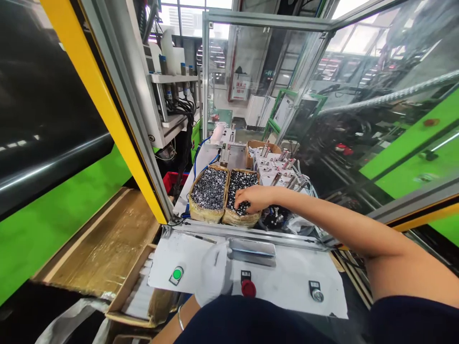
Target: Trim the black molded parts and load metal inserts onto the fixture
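Observation:
My right hand (253, 198) reaches forward into the right-hand box (236, 217) of small dark metal ring parts (242, 180). Its fingers are curled down into the pile, closed on parts I cannot make out. A second box (204, 212) of the same ring parts (210, 188) stands just to its left, touching it. My left hand (214, 273), in a white glove, rests on the white control panel (287, 279) with a finger pointing up toward a metal plate (253, 248). The gloved fingers lie loosely bent, holding nothing that I can see.
The panel carries a green button (177, 274), a red button (248, 288) and a key switch (315, 291). Behind the boxes stands a fixture (281, 167) with metal pins and hoses. Clear guard panels (358, 119) enclose the cell; a yellow-edged door frame (107, 110) and wooden tray (103, 243) lie left.

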Available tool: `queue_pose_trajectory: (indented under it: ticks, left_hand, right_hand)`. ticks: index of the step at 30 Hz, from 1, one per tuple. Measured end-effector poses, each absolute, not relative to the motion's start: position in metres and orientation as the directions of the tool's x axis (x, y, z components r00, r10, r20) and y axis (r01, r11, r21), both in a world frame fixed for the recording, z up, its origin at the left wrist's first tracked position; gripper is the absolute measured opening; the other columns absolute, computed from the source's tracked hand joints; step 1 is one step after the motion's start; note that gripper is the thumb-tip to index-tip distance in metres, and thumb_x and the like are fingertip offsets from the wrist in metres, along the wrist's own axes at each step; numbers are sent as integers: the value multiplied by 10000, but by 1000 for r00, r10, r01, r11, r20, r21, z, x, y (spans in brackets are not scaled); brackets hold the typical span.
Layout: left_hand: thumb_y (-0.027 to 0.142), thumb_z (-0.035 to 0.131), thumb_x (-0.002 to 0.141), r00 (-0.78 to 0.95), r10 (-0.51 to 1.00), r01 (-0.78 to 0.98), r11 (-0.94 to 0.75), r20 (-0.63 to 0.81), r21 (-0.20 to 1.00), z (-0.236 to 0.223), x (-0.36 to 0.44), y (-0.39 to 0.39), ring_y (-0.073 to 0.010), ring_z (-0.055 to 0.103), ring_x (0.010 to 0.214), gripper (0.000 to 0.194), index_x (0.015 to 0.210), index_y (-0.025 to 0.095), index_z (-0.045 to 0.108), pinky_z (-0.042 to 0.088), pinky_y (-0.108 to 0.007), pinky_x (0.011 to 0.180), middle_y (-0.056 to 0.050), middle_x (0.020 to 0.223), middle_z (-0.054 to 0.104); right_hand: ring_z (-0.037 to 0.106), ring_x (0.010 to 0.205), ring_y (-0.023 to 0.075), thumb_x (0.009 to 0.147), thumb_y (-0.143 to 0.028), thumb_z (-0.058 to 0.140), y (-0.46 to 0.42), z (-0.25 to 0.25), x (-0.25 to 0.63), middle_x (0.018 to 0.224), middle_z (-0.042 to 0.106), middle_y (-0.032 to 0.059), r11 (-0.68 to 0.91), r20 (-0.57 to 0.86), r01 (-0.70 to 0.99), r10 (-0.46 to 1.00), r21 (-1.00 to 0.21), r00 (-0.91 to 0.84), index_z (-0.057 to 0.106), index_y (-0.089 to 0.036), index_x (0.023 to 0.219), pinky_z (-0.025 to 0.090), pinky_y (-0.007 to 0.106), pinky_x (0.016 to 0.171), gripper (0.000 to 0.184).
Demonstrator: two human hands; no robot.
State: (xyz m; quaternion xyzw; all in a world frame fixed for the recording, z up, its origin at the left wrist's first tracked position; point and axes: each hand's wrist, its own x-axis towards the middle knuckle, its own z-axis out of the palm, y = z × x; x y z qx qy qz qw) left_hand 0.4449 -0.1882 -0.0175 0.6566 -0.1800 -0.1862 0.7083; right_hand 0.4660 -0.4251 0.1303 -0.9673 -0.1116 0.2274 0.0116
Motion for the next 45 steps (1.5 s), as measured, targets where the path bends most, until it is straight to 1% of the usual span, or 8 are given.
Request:
queue_pose_trajectory:
  ticks: [3,8,13,20,28,33,40,45]
  left_hand:
    - [469,593,875,829,-556,1,97,53,995,-25,446,-194,-176,617,710,296,941,220,739,520,-328,790,-58,829,710]
    - [509,546,896,829,-555,35,183,74,982,-23,449,-205,-131,581,667,392,1016,177,715,497,-268,709,-51,812,689]
    - [507,597,866,827,-562,181,286,12,941,2,450,-215,-101,572,635,391,998,154,702,477,-220,653,-31,742,663]
    - [208,567,881,683,-690,669,461,-239,582,58,477,-251,-43,540,527,131,923,117,653,404,-130,477,-18,705,635]
    - [151,466,890,653,-657,755,520,-377,400,95,501,-284,-161,690,871,151,960,135,599,553,-313,883,-102,919,682]
    - [188,453,916,672,-627,739,530,-394,416,93,508,-293,-146,671,897,141,900,154,589,508,-311,943,-89,961,663]
    - [298,432,943,584,-738,803,462,-339,378,89,508,-315,-168,656,795,232,819,157,570,546,-313,728,-89,912,651]
    - [301,415,952,546,-762,836,470,-348,282,93,501,-323,-170,648,785,256,814,154,572,568,-344,743,-73,827,635]
  right_hand:
    - [632,993,220,752,-159,663,-426,130,468,1210,638,73,-987,-451,161,144,-1,881,704,-227,1125,458,299,805,382]
    - [633,975,196,703,-146,703,-434,133,469,1137,683,45,-987,-531,152,158,-55,833,684,-248,1185,451,267,797,494]
    - [635,1008,231,734,-192,679,-431,133,467,1200,664,60,-983,-504,162,94,91,858,666,-271,1206,434,289,765,479]
    - [647,988,248,773,-224,626,-429,128,464,1172,670,114,-979,-423,162,96,123,901,672,-204,1181,436,302,754,411]
    - [671,966,261,743,-214,639,-428,115,467,1055,727,165,-988,-352,82,31,131,935,724,-104,1052,443,287,761,338]
    - [669,877,208,720,-173,647,-441,127,472,964,755,83,-999,-285,11,-1,43,958,746,-151,980,434,252,704,279]
    - [625,718,130,707,-121,623,-442,155,476,825,737,16,-962,-68,7,27,-275,997,749,-159,897,435,217,662,231]
    - [630,704,134,787,-172,558,-446,163,473,794,744,30,-972,-54,53,67,-228,996,769,-154,830,436,231,684,216]
